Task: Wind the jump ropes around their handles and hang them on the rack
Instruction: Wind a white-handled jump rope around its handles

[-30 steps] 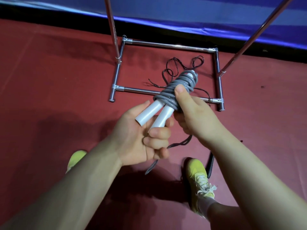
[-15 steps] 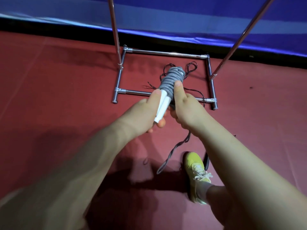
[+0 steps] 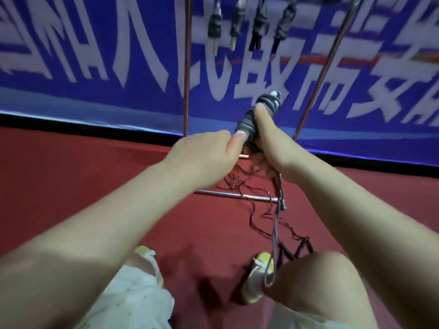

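Jump rope (image 3: 255, 119), wound in grey coils around its white handles (image 3: 239, 134), is held up in front of the blue banner (image 3: 95, 67), between the two slanted chrome uprights of the rack (image 3: 186, 67). The right hand (image 3: 269, 148) grips the bundle from the right, its thumb laid along the coils and its other fingers curled underneath. The left hand (image 3: 209, 155) holds the white handle ends at the bundle's lower end, fingers closed around them. A loose tail of grey rope (image 3: 275, 233) hangs from under the right hand down past the rack's base bar (image 3: 235, 195) to a loop beside the right yellow shoe (image 3: 257, 276). Thin dark cords (image 3: 251, 210) lie tangled on the red floor (image 3: 71, 174) around that bar. Near the frame's top edge, four wound ropes (image 3: 249, 22) hang side by side, blurred.
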The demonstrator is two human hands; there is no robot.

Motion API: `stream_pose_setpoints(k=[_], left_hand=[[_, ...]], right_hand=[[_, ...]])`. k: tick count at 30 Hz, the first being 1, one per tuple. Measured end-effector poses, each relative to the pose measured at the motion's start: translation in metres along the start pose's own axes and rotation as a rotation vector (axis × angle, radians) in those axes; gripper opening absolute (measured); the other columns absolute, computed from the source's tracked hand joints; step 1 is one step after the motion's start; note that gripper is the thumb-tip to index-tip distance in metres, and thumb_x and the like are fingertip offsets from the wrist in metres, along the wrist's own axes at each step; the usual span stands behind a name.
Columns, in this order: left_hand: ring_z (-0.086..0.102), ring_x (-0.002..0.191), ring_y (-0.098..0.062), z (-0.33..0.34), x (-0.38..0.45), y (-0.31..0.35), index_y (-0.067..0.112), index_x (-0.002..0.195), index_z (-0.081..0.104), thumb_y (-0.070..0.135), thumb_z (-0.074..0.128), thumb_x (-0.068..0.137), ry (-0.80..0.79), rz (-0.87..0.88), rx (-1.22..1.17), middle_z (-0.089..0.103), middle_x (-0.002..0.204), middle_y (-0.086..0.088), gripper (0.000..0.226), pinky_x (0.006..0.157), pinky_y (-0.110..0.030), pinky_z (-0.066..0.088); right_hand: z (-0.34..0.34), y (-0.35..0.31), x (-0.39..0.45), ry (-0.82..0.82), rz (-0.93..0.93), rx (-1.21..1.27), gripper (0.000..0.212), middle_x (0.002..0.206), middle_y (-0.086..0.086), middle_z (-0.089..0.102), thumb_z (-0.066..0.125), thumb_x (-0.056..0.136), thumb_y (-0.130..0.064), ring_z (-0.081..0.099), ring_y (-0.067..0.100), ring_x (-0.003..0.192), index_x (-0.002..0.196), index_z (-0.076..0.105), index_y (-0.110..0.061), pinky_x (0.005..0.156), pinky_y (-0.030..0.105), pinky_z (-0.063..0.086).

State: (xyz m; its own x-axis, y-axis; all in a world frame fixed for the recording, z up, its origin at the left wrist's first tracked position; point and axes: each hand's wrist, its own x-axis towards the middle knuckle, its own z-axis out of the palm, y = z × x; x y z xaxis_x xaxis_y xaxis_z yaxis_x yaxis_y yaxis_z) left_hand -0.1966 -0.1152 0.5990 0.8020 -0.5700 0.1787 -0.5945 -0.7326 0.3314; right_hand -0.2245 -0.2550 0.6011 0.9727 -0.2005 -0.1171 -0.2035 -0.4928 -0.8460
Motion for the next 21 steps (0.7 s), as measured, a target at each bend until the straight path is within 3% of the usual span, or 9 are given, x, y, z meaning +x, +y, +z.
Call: stream_pose_setpoints(k=[3, 5, 6, 9, 11, 14, 16, 18, 21], left_hand=[[0.058, 0.094, -0.036, -0.029, -0.031, 0.014, 0.016, 0.087, 0.035, 0.048, 0.018, 0.098, 0.208, 0.068, 0.268, 0.062, 0.092, -0.012, 0.037, 0.065, -0.036, 0.029], [0.058, 0.086, -0.031, -0.049, -0.056, 0.021, 0.015, 0.085, 0.035, 0.049, 0.021, 0.097, 0.253, 0.078, 0.222, 0.053, 0.079, -0.004, 0.038, 0.062, -0.035, 0.029], [0.057, 0.082, -0.026, -0.061, -0.066, 0.023, 0.016, 0.085, 0.039, 0.051, 0.024, 0.097, 0.220, 0.040, 0.080, 0.051, 0.078, 0.001, 0.041, 0.061, -0.035, 0.030], [0.058, 0.079, -0.013, -0.104, -0.099, 0.025, 0.022, 0.097, 0.060, 0.053, 0.043, 0.090, -0.173, -0.075, -0.870, 0.062, 0.089, 0.003, 0.036, 0.072, -0.032, 0.044], [0.064, 0.077, -0.015, -0.128, -0.120, 0.023, 0.014, 0.101, 0.070, 0.055, 0.044, 0.079, -0.361, -0.008, -1.295, 0.069, 0.092, -0.004, 0.054, 0.073, -0.034, 0.050], [0.067, 0.067, -0.019, -0.147, -0.141, 0.029, 0.007, 0.093, 0.076, 0.067, 0.039, 0.080, -0.458, 0.135, -1.617, 0.071, 0.085, -0.010, 0.072, 0.064, -0.036, 0.056], [0.065, 0.061, -0.017, -0.161, -0.142, 0.039, 0.006, 0.098, 0.074, 0.073, 0.037, 0.076, -0.557, 0.281, -1.752, 0.069, 0.079, -0.007, 0.080, 0.057, -0.030, 0.054], [0.058, 0.057, -0.010, -0.167, -0.139, 0.049, 0.008, 0.103, 0.071, 0.077, 0.035, 0.075, -0.688, 0.400, -1.812, 0.064, 0.075, 0.000, 0.083, 0.046, -0.020, 0.043], [0.046, 0.049, -0.005, -0.186, -0.142, 0.056, 0.009, 0.103, 0.064, 0.064, 0.051, 0.081, -0.895, 0.499, -1.849, 0.059, 0.073, 0.001, 0.061, 0.043, -0.015, 0.028]], right_hand=[[-0.004, -0.037, -0.039, 0.012, -0.103, 0.014, 0.061, 0.045, -0.006, 0.027, 0.025, 0.089, -0.070, 0.023, 0.009, 0.038, 0.051, 0.027, -0.022, 0.050, 0.029, 0.018], [-0.002, -0.056, -0.066, 0.057, -0.193, 0.023, 0.059, 0.042, -0.008, 0.026, 0.027, 0.092, -0.065, 0.022, 0.007, 0.037, 0.053, 0.029, -0.021, 0.051, 0.030, 0.019], [-0.001, -0.067, -0.078, 0.075, -0.238, 0.028, 0.058, 0.042, -0.009, 0.027, 0.027, 0.093, -0.063, 0.022, 0.007, 0.037, 0.056, 0.032, -0.019, 0.051, 0.029, 0.019], [0.002, -0.092, -0.105, 0.053, -0.321, 0.158, 0.062, 0.042, -0.009, 0.029, 0.031, 0.091, -0.065, 0.023, 0.006, 0.038, 0.053, 0.039, -0.017, 0.048, 0.025, 0.020], [0.003, -0.110, -0.127, 0.036, -0.394, 0.316, 0.059, 0.047, -0.004, 0.035, 0.040, 0.080, -0.071, 0.029, 0.009, 0.043, 0.049, 0.043, -0.020, 0.048, 0.024, 0.020], [0.002, -0.146, -0.151, -0.040, -0.509, 0.561, 0.046, 0.054, 0.003, 0.053, 0.052, 0.065, -0.063, 0.048, 0.014, 0.050, 0.059, 0.058, -0.018, 0.059, 0.029, 0.034], [-0.007, -0.176, -0.162, -0.116, -0.616, 0.567, 0.045, 0.050, -0.001, 0.055, 0.058, 0.063, -0.061, 0.050, 0.010, 0.045, 0.065, 0.055, -0.016, 0.058, 0.025, 0.038], [-0.017, -0.192, -0.167, -0.155, -0.689, 0.480, 0.054, 0.045, -0.002, 0.042, 0.067, 0.057, -0.067, 0.038, 0.007, 0.038, 0.064, 0.047, -0.017, 0.050, 0.018, 0.026], [-0.033, -0.209, -0.172, -0.194, -0.723, 0.351, 0.070, 0.062, 0.006, 0.032, 0.073, 0.036, -0.081, 0.029, 0.014, 0.057, 0.064, 0.050, -0.022, 0.064, 0.032, 0.010]])
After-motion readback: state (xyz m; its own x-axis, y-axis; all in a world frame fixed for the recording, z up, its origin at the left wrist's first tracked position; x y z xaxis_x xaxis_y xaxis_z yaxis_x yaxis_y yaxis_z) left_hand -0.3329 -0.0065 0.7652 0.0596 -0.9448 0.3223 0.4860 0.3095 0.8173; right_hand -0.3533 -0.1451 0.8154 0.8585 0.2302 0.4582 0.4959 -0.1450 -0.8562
